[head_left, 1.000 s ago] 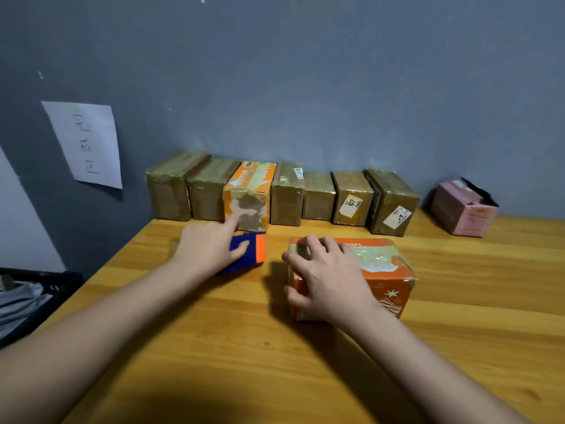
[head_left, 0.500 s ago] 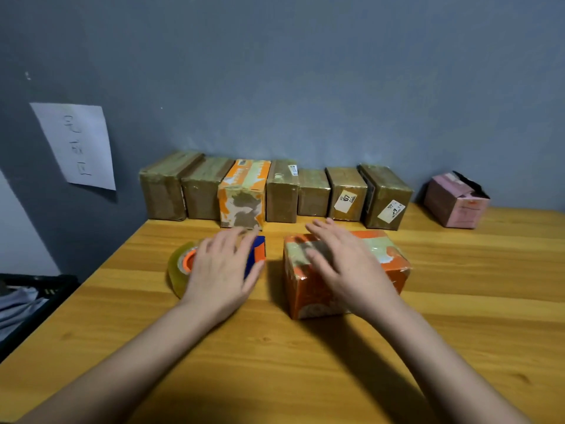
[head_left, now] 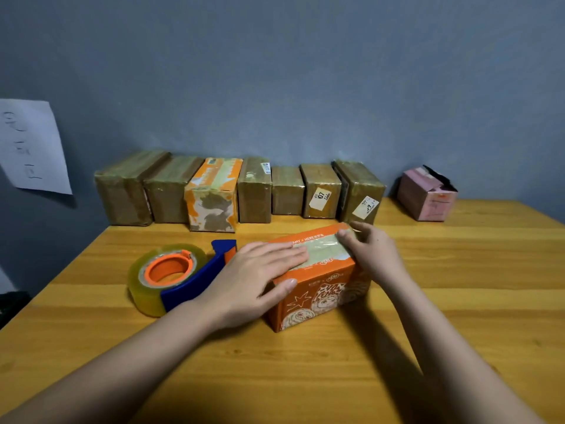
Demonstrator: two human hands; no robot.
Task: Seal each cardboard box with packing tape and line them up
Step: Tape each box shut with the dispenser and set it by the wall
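Risk, largest first. The row (head_left: 238,191) of seven taped boxes runs along the wall across the upper middle of the frame; carrying the box (head_left: 318,280) up to it carelessly could knock its right end askew, in my judgement. The pink box (head_left: 426,194) at upper right shows an open flap and looks unsealed, so the task is not finished. The dispenser (head_left: 183,276) lies just beside the left wrist at centre left; a sweep of the arm could shove it.

The box sits at frame centre on the table (head_left: 458,301), well in front of the row. It is orange with white printed drawings, and a pale tape strip (head_left: 324,250) runs along its top.

Left hand (head_left: 256,276): flat, fingers straight, pressing the top, thumb over the near edge. Right hand (head_left: 373,249): fingers bent over the far right corner, pressing tape; no pinch discernible.
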